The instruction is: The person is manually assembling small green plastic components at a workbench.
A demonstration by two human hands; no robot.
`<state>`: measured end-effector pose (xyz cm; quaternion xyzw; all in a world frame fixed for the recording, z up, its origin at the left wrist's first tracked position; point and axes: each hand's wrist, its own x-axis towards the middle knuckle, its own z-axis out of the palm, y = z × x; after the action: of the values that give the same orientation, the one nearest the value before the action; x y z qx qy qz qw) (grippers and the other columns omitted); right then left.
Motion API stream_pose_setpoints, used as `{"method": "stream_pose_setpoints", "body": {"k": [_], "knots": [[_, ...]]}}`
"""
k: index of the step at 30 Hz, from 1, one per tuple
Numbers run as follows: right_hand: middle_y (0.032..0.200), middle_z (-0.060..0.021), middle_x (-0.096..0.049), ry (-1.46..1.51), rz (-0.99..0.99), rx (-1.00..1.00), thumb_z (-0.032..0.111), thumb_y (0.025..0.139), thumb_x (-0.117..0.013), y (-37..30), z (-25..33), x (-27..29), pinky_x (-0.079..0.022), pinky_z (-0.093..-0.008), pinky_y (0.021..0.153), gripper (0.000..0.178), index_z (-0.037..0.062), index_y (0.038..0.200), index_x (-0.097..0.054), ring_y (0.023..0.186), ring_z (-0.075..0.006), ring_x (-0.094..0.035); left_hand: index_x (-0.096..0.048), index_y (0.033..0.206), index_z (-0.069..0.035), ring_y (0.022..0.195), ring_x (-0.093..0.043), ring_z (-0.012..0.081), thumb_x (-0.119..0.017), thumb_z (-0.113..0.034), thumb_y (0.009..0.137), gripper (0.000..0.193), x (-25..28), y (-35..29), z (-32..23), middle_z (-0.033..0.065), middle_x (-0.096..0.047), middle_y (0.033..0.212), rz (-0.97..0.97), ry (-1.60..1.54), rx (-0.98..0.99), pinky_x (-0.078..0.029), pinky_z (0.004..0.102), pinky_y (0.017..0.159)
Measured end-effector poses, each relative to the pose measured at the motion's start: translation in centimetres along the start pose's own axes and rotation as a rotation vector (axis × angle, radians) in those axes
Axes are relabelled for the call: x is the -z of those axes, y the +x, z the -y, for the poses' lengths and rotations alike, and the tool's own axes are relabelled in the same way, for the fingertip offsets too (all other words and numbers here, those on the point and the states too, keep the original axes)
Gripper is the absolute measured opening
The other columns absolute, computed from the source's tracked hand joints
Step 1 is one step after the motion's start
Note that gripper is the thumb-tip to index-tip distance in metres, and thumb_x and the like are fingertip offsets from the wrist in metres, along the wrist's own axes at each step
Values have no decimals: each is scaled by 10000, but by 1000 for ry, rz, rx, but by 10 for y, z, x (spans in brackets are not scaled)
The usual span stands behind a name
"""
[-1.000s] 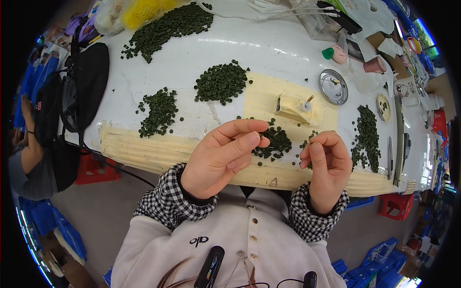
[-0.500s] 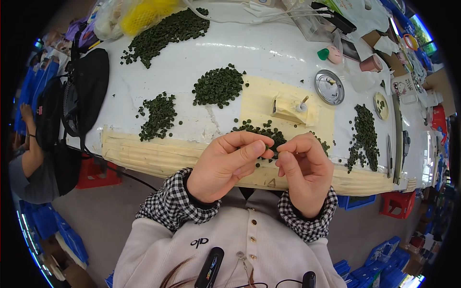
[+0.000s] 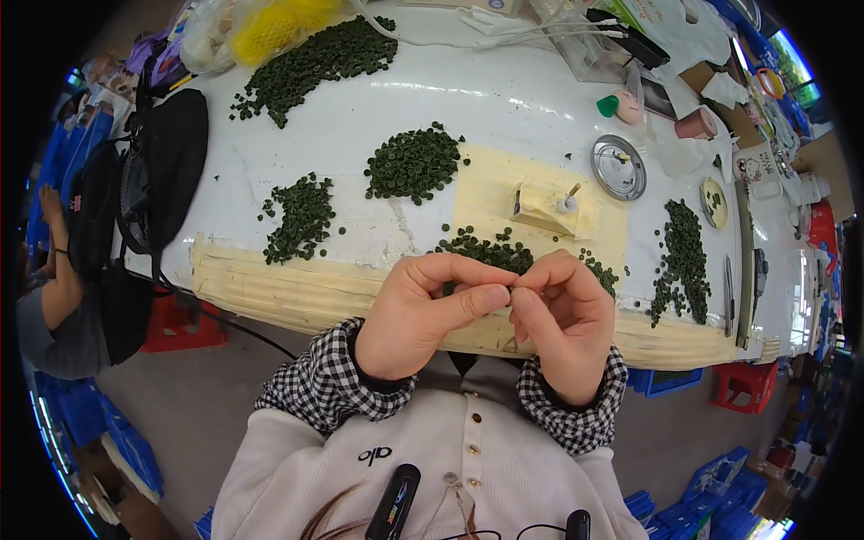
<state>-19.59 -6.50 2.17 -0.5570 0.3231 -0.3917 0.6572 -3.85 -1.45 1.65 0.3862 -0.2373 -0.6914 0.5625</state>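
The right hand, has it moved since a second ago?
Yes. The right hand has shifted leftward, away from the round metal dish, and now meets the left hand fingertip to fingertip.

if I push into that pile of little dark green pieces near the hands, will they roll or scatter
The dark green pieces look small and loose, with strays around the pile, so they would likely scatter and feel light. They seem hard and stiff; whether they roll is unclear.

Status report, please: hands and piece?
Left hand and right hand pinched together, fingertips touching. Piece between them too small to see. Small dark green pieces heaped just beyond.
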Motion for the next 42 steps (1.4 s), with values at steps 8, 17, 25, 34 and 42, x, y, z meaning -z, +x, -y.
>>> {"method": "stream_pose_setpoints", "body": {"k": [8,17,25,34,42], "knots": [[728,-3,-516,386,134,-190,19,855,-566,4,-2,2,-394,-167,474,116,32,892,-457,581,-40,-492,-637,948,-5,574,-417,41,-606,-24,834,119,2,2,7,23,-607,772,14,61,-81,-322,195,501],[825,-41,-529,304,76,15,-21,839,-566,0,-7,-2,-436,-181,563,140,-7,958,-495,656,-76,-523,-620,982,-6,495,-299,31,-549,-89,890,144,5,2,4,-12,-542,678,80,-133,72,-238,194,444],[856,-87,-547,-244,-51,249,-94,731,-643,-3,-1,-4,-472,-205,626,155,-24,864,-604,713,-109,-553,-622,940,-11,506,-309,36,-569,-120,884,134,7,3,5,-24,-518,672,85,-110,49,-248,196,454],[814,-80,-563,-408,-66,339,-92,702,-670,-2,3,-2,-476,-206,589,163,-21,841,-625,684,-109,-566,-616,896,-6,496,-311,29,-582,-123,876,123,2,1,3,-42,-479,616,-17,47,8,-236,195,445],[834,-91,-559,-352,-73,274,-112,722,-638,-4,5,-4,-484,-200,595,169,-35,872,-627,692,-108,-569,-636,964,14,756,-522,26,-628,-76,831,161,4,-1,-2,9,-628,836,15,61,21,-430,156,682]]}}
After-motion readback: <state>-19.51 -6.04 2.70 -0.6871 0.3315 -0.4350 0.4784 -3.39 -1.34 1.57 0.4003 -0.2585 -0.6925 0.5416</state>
